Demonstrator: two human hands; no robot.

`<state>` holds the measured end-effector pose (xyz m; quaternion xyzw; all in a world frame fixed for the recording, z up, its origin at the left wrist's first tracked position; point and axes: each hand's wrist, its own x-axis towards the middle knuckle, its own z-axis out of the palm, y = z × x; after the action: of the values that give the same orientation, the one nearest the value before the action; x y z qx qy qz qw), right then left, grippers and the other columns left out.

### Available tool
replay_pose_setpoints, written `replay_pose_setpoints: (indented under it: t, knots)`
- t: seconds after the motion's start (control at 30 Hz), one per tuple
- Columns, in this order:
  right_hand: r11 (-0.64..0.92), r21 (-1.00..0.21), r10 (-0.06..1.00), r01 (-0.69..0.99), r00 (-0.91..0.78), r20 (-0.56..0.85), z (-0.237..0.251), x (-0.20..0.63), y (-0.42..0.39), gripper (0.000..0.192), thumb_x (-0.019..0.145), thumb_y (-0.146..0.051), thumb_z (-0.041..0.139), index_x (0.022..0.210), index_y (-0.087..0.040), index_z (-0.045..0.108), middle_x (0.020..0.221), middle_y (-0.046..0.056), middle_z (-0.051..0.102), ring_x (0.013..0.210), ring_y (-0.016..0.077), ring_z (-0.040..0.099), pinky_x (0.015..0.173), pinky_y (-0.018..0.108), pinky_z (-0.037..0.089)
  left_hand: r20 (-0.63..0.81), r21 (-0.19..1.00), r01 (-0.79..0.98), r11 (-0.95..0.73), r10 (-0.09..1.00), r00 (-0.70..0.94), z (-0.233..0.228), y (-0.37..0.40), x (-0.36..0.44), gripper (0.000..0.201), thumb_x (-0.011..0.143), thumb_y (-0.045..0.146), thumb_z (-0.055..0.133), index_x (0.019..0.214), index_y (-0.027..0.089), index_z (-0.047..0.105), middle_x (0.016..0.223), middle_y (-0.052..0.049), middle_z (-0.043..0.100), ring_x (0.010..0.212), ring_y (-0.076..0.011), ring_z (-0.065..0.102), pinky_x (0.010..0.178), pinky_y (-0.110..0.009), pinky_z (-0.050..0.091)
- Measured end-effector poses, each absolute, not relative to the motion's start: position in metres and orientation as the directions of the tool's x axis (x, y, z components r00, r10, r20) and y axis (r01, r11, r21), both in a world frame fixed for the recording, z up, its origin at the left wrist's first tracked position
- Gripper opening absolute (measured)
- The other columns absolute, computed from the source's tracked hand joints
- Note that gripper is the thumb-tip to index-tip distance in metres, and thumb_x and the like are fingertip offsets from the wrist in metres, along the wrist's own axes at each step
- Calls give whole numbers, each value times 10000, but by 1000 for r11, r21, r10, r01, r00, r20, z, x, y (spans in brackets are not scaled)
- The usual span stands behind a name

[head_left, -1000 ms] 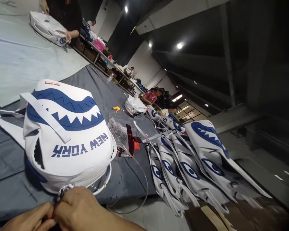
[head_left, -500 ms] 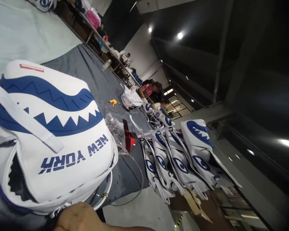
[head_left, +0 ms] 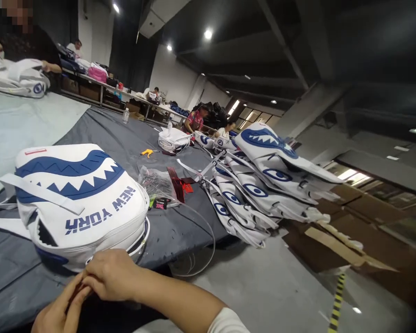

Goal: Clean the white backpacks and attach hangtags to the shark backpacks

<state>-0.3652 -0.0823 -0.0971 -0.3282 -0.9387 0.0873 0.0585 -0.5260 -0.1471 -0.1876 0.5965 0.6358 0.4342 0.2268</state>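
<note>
At the far left, another person's hand (head_left: 50, 67) rests on a white backpack (head_left: 17, 79) lying on the pale sheet (head_left: 17, 129) that covers that end of the worktop (head_left: 100, 134). Low in the frame, the left hand (head_left: 57, 312) and right hand (head_left: 107, 275) meet at the near edge, fingertips pinched together on something small and dark red between them; what it is cannot be told. Just beyond the right hand and touching it lies a white shark-face backpack (head_left: 78, 201) with blue jagged teeth and the words NEW YORK, flat on the grey cloth with a white strap (head_left: 41, 194) across it. Right of it sit a clear plastic bag (head_left: 157, 180), red tags (head_left: 183, 185) and a loop of clear tubing (head_left: 204, 231). Farther back is a small yellow tool (head_left: 146, 151). At the worktop's right edge a stack of matching backpacks (head_left: 263, 185) overhangs, above cardboard boxes (head_left: 336, 240) on the floor.
</note>
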Motion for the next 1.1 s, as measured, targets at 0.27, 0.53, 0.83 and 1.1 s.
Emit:
replay_pose_setpoints:
  t: [0.27,0.53,0.83,1.1]
  knots:
    - [482,-702,809,524,-573,128,-97,-359,-91,301,874,-261,686,1155,-261,579,840,-55,693,804,134,670,713,205,459,139,773,634,-11,979,-152,-150,-152,-519,237,781,480,571,822,261,651,718,22,737,614,-175,705,531,-205,499]
    - [350,-870,849,348,-511,137,-103,-356,-88,234,832,-163,683,1049,-226,622,747,-61,628,682,106,616,664,185,453,38,851,522,67,982,-187,-144,-153,-512,300,792,521,616,890,240,653,751,4,746,664,-205,713,587,-251,538]
    - [361,-860,852,360,-501,149,-101,-354,-90,203,849,-223,700,1041,-231,634,790,-51,640,732,109,616,682,185,445,105,812,584,-1,984,-145,-146,-154,-516,275,797,479,610,937,254,685,833,4,776,748,-208,744,610,-225,549]
    - [331,-841,871,427,-482,98,-100,-358,-90,161,879,-287,688,1032,-260,646,889,-43,699,881,137,665,761,206,459,173,725,689,22,962,-212,-155,-149,-526,303,728,519,637,862,252,686,780,13,770,687,-190,735,534,-201,513]
